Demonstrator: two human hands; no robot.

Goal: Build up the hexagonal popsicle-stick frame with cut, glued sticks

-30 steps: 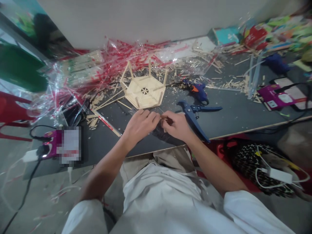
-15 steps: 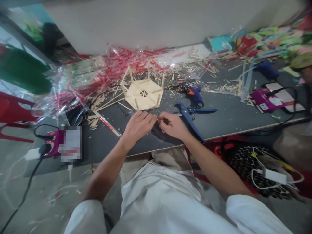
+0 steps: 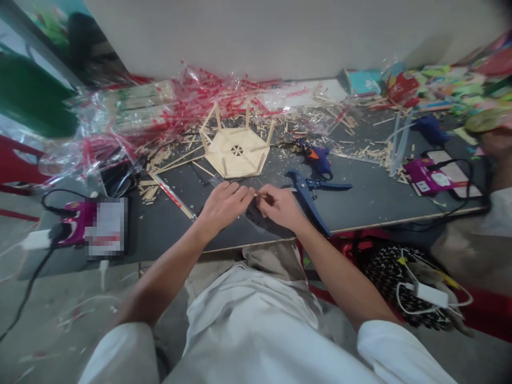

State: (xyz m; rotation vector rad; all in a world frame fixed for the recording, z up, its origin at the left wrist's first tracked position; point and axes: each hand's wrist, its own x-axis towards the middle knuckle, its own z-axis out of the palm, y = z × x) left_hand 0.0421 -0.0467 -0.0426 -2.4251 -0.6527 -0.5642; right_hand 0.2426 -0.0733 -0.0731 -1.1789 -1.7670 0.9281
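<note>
My left hand (image 3: 224,207) and my right hand (image 3: 279,206) meet fingertip to fingertip over the near edge of the table. Both are closed in a pinch on a short, thin wooden stick (image 3: 258,194), mostly covered by the fingers. Just beyond them sits a hexagonal wooden frame (image 3: 219,156), built of pale sticks with short posts standing at its corners. To the right of my right hand lies a blue cutter (image 3: 309,198), its handles spread. A blue glue gun (image 3: 320,162) with an orange part rests behind the cutter.
Red-and-clear plastic wrappers (image 3: 192,101) heap along the back left. Loose sticks (image 3: 154,189) and offcuts are scattered around. Purple power boxes (image 3: 426,176) with cables stand at right and left. Another blue glue gun (image 3: 430,130) and part of another person's arm (image 3: 496,146) are at far right.
The view has shifted slightly, so the table's things sit a little differently in the picture. Both hands keep their pinch, with only small finger movement.
</note>
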